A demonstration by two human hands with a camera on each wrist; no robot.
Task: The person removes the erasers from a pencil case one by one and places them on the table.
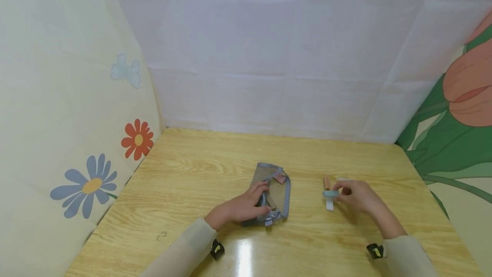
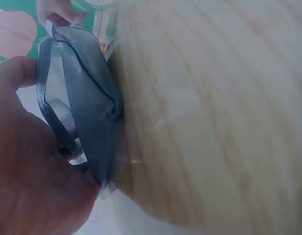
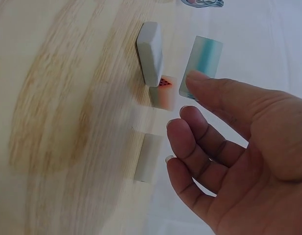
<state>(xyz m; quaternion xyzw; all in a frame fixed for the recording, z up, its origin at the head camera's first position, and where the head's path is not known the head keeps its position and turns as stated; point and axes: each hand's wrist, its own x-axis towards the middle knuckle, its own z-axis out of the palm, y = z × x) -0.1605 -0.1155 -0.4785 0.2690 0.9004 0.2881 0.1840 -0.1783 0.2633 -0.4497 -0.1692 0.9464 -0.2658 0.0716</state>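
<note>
A grey mesh pouch (image 1: 287, 200) with blue-grey trim and a zip lies near the middle of the table. My left hand (image 1: 246, 203) holds it at its mouth, thumb and fingers spread along the gaping edges (image 2: 94, 117). Through the mesh show a pinkish piece (image 1: 280, 178) and a brownish one. To the right, my right hand (image 1: 359, 195) pinches a small teal-and-clear block, like an eraser (image 3: 202, 61), between thumb and forefinger, its other fingers loosely bent. Beneath it lie a white eraser (image 3: 150, 54), an orange piece with dark dots (image 3: 165, 99) and a pale block (image 3: 148, 156).
The wood-grain table (image 1: 200, 161) meets a white cloth (image 1: 246, 54) at the back. Printed cloths with flowers (image 1: 92, 185) stand along both sides. Each wrist wears a small black device (image 1: 217, 249).
</note>
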